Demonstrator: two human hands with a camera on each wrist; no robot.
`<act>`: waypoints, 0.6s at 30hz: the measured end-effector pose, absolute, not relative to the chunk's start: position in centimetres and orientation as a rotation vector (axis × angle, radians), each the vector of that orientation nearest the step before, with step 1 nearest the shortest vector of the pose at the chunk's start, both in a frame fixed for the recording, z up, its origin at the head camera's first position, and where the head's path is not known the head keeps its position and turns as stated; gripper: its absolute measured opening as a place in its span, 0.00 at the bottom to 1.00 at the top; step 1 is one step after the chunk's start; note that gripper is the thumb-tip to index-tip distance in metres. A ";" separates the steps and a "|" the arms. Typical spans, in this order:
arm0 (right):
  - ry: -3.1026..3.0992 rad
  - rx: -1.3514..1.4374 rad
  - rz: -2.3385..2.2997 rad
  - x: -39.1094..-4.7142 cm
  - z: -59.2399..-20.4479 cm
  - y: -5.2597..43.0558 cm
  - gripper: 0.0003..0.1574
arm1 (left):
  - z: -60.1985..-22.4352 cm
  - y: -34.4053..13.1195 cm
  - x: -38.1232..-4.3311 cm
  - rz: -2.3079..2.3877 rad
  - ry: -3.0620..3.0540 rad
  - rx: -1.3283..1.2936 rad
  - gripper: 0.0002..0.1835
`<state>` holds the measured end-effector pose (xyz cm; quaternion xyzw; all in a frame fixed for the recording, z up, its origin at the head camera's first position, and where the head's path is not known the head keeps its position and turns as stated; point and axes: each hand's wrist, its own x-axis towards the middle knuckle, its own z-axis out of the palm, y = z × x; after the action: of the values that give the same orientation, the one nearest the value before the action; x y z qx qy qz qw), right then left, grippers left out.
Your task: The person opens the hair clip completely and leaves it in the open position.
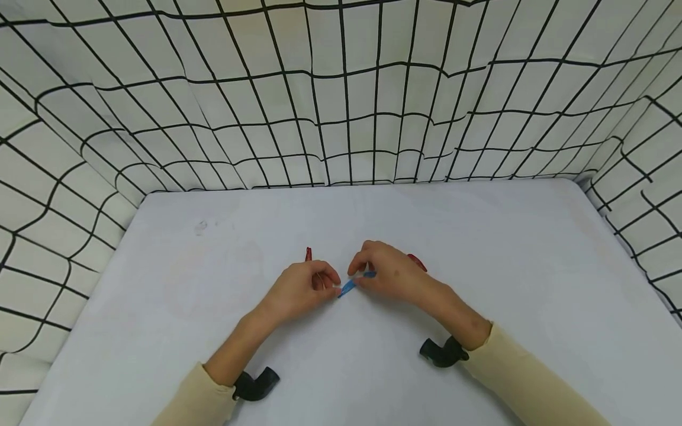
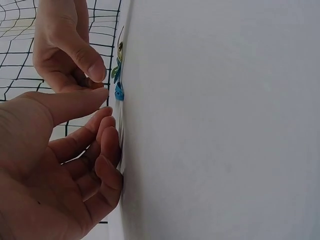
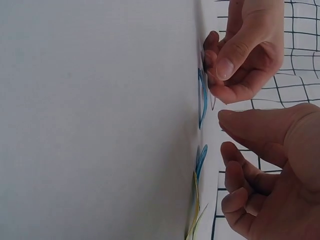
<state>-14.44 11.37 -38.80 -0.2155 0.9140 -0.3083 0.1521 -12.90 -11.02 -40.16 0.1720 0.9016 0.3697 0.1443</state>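
A blue ribbon-like strip (image 1: 348, 287) lies on the white table between the two hands, and a second blue bit (image 1: 370, 274) shows under the right fingers. The left hand (image 1: 298, 291) is at the strip's near end, its thumb and forefinger apart in the left wrist view. Over the other end is the right hand (image 1: 394, 273); the right wrist view shows a gap between its thumb and fingers. There, blue loops (image 3: 202, 102) and a yellow-green strand (image 3: 195, 205) lie low along the table. Whether the fingertips touch the strip is unclear.
A slim red piece (image 1: 308, 254) pokes out behind the left hand, another red piece (image 1: 418, 262) behind the right. Black curved fittings (image 1: 257, 384) sit at both wrists. The white table (image 1: 160, 296) is bounded by black-gridded white walls (image 1: 346, 94).
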 end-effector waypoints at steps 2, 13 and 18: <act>2.624 -0.609 -0.864 -14.4 -38.8 11.2 0.09 | -40.2 -11.0 -12.9 1.046 2.602 0.507 0.06; 2.649 -0.610 -0.780 -13.9 -39.3 10.8 0.10 | -40.4 -10.8 -12.7 0.982 2.636 0.529 0.10; 2.661 -0.633 -0.778 -13.8 -39.5 10.8 0.10 | -40.5 -10.7 -12.6 0.982 2.648 0.524 0.09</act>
<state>-13.79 10.81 -39.53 -0.2201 0.9254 -0.2706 0.1486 -12.60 -10.69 -40.48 0.1809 0.9134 0.3389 0.1343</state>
